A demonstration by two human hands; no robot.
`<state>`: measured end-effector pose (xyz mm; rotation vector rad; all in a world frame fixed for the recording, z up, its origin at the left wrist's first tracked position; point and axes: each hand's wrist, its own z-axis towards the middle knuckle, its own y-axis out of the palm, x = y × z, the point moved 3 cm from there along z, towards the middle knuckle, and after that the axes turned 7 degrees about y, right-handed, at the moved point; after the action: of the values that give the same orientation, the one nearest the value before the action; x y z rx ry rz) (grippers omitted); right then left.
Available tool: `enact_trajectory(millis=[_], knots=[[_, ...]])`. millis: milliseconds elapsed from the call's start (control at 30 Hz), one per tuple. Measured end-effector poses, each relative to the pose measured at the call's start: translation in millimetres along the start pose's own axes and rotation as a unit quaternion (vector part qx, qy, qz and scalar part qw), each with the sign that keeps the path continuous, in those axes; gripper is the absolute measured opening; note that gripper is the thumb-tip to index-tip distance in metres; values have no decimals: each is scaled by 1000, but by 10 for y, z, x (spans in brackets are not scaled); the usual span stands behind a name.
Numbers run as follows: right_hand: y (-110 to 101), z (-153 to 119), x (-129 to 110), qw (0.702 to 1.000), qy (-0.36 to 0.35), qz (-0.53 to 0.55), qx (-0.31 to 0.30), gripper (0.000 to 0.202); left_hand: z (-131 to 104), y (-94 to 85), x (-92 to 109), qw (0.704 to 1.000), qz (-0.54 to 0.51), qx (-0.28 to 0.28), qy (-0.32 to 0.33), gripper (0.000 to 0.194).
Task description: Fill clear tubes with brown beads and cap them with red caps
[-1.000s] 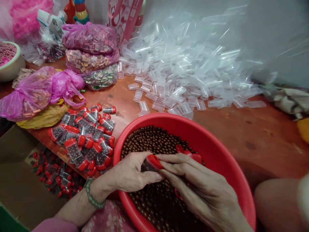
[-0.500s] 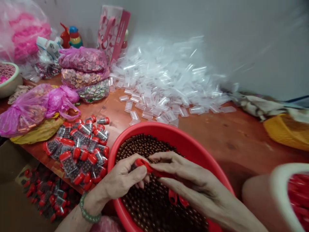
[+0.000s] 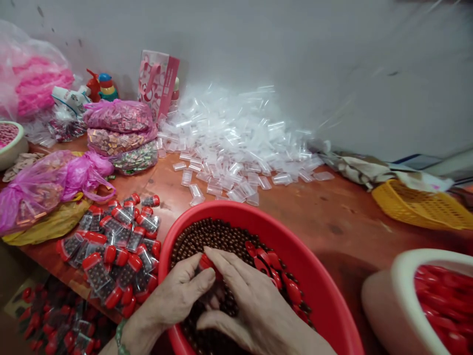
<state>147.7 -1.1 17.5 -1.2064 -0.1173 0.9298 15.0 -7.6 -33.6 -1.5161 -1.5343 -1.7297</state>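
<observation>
My left hand point(image 3: 181, 288) is closed on a small clear case, mostly hidden by the fingers, with a red cap point(image 3: 205, 261) at its upper end. My right hand point(image 3: 251, 296) lies against that cap with its fingers stretched out together and its thumb apart. Both hands are over a red basin point(image 3: 314, 251) full of shiny dark brown beads point(image 3: 218, 231). Loose red caps point(image 3: 271, 261) rest on the beads, just beyond my right hand.
Capped bead-filled cases point(image 3: 118, 246) are heaped left of the basin, more in a box below. Clear empty cases point(image 3: 236, 148) are piled behind. A cream tub point(image 3: 384, 296) of red pieces stands right, near a yellow basket point(image 3: 417, 204). Pink bags point(image 3: 120, 116) sit at back left.
My right hand has come closer to my left and its fingers now press flat on the red cap. The view has shifted, and the loose caps on the beads show more.
</observation>
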Motion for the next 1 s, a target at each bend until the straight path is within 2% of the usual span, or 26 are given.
enact_trajectory(millis=[100,233,400,533,800,900,1000], knots=[[73,-13,-39,999,2,-49,-17,54,1,13,20,1000,-3,6,12,46],[126,-7,-82,995,-36,-95,17,43,-7,44,85,998,13,2,64,39],[167,22,-95,990,-57,-125,17,48,-24,38,32,999,-16,19,23,46],[188,12,-97,986,-71,-138,56,48,-30,38,52,998,-2,10,60,44],[248,53,-93,985,-110,-114,74,54,-47,-19,-4,998,-8,18,54,40],[214,40,-178,991,-88,-93,50,50,-93,-16,9,998,29,27,55,35],[91,-32,-229,997,-56,-50,-29,60,-342,-57,109,989,117,69,50,28]])
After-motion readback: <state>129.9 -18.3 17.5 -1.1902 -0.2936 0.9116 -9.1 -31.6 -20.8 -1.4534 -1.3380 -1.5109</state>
